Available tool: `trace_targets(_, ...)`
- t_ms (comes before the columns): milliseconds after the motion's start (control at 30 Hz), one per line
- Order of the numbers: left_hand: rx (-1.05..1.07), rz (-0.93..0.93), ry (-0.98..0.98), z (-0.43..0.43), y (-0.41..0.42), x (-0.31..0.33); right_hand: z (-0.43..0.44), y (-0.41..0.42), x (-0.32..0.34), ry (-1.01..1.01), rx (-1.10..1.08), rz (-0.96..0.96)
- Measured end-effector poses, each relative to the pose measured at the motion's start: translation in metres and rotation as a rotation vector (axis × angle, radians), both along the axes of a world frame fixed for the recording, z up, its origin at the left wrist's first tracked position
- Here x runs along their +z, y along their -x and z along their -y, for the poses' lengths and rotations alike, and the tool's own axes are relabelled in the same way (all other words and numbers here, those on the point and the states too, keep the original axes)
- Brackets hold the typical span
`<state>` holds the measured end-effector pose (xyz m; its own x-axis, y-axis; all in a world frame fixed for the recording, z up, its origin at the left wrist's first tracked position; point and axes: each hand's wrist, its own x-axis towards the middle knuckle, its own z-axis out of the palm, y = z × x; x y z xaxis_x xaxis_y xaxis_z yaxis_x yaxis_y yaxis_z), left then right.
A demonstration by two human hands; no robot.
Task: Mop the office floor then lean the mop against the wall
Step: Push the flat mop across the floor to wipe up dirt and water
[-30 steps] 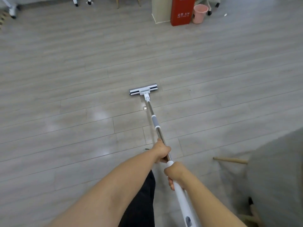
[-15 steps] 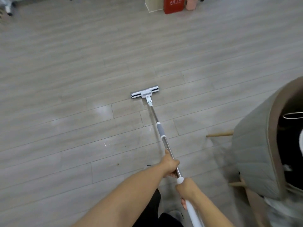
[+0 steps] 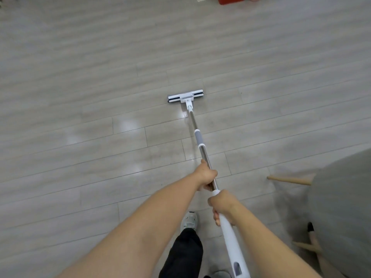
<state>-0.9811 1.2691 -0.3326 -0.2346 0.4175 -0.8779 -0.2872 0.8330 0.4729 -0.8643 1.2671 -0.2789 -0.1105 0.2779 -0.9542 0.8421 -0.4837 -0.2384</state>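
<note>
Gripping the flat mop (image 3: pixel 197 135) with left hand (image 3: pixel 207 175) and right hand (image 3: pixel 221 207), its head down on the floor (image 3: pixel 100 77) ahead, you could knock the grey chair (image 3: pixel 341 207) if you swing right.

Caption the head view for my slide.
Left hand ahead of right hand, both gripping the mop, its head flat on the plank floor; grey chair at right.
</note>
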Motion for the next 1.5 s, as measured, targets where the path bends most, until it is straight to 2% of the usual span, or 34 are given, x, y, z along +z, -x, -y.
trace_targets(200,0.003,0.011,-0.008,-0.029,0.043,-0.003,-0.028,0.045,0.000,-0.017,0.013,0.003)
trace_targets(400,0.022,0.045,0.001,-0.018,0.021,-0.015,-0.017,0.021,-0.018,-0.017,0.051,0.014)
trace_targets(667,-0.006,0.013,0.003,0.056,-0.060,-0.011,0.057,-0.062,-0.027,-0.006,0.046,0.040)
trace_targets(867,-0.059,0.008,0.006,0.144,-0.167,0.031,0.138,-0.169,0.017,0.000,0.058,0.056)
trace_targets(1133,-0.010,0.094,-0.011,0.232,-0.288,0.076,0.218,-0.288,0.076,0.051,0.114,0.097)
trace_targets(1333,-0.009,0.108,-0.042,0.242,-0.311,0.104,0.225,-0.304,0.109,0.039,0.246,0.109)
trace_targets(1500,-0.014,0.066,-0.019,0.230,-0.302,0.102,0.219,-0.289,0.118,0.005,0.371,0.135)
